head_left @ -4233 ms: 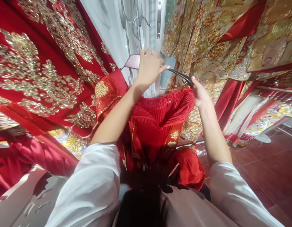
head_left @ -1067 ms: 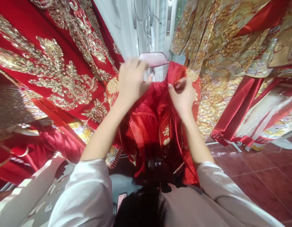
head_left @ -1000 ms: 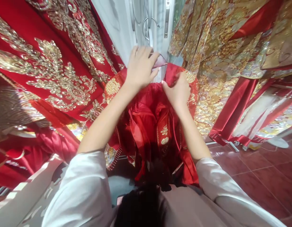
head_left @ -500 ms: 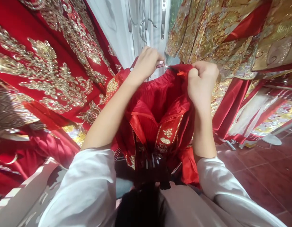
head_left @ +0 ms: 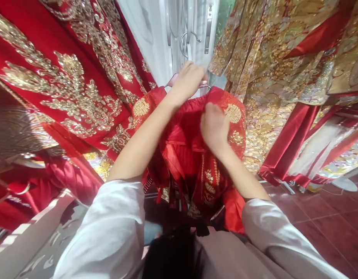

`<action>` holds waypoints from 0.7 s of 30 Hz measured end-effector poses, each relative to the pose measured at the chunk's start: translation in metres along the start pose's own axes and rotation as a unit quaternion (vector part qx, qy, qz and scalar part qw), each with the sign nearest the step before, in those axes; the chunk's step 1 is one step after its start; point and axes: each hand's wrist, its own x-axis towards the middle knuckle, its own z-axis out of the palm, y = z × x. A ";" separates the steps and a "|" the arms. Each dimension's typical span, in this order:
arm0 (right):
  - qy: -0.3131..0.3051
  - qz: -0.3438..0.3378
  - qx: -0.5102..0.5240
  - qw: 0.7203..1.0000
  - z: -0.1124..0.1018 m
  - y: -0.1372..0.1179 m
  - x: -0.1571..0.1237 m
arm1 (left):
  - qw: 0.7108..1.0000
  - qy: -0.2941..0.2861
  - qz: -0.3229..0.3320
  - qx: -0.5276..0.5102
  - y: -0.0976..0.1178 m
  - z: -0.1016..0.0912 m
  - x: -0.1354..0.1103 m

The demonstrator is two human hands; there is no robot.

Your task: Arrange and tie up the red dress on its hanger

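Note:
A red jacket [head_left: 237,130] with gold embroidery hangs from a hanger [head_left: 173,79], which has a curved metal hook and a pinkish bar. My left hand [head_left: 189,79] is closed around the hanger just below its hook, above the collar. At the jacket's right front edge, below the collar, my right hand [head_left: 215,128] has its fingers curled on the red cloth; it is slightly blurred. Both shoulders of the jacket sit over the hanger, and its front falls partly apart, showing the red lining. My fingertips are mostly hidden.
A red garment with gold beading [head_left: 88,100] hangs close on the left. Gold patterned garments [head_left: 262,77] hang on the right. Behind the hanger stands a white door [head_left: 152,31] with a metal lock plate [head_left: 208,33]. Reddish floor tiles [head_left: 318,228] lie at the lower right.
My right hand has moved down and inward from the jacket's right shoulder to its front edge. That shoulder now lies spread over the hanger, its gold embroidery showing. My left hand stays on the hanger.

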 end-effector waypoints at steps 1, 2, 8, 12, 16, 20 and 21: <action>-0.036 0.003 -0.016 0.999 0.015 0.001 -0.016 | 1.000 -0.023 0.005 -0.012 -0.001 0.000 0.001; -0.065 0.011 -0.025 0.997 0.028 0.004 -0.028 | 0.998 -0.056 0.016 -0.025 -0.002 -0.002 0.000; -0.031 -0.025 0.073 0.997 0.019 0.053 -0.032 | 0.994 -0.080 0.080 -0.010 0.000 -0.034 -0.026; 0.064 -0.041 0.081 0.994 -0.011 0.102 0.015 | 0.992 -0.042 0.083 0.085 -0.023 -0.068 -0.057; -0.046 -0.114 0.106 0.987 -0.005 0.127 0.058 | 0.993 -0.086 -0.019 0.083 -0.062 -0.092 -0.079; -0.098 -0.140 0.137 0.976 0.013 0.127 0.069 | 0.993 -0.072 -0.013 0.093 -0.083 -0.096 -0.079; -0.095 -0.137 0.144 0.975 0.016 0.128 0.070 | 0.994 -0.064 -0.029 0.086 -0.086 -0.096 -0.074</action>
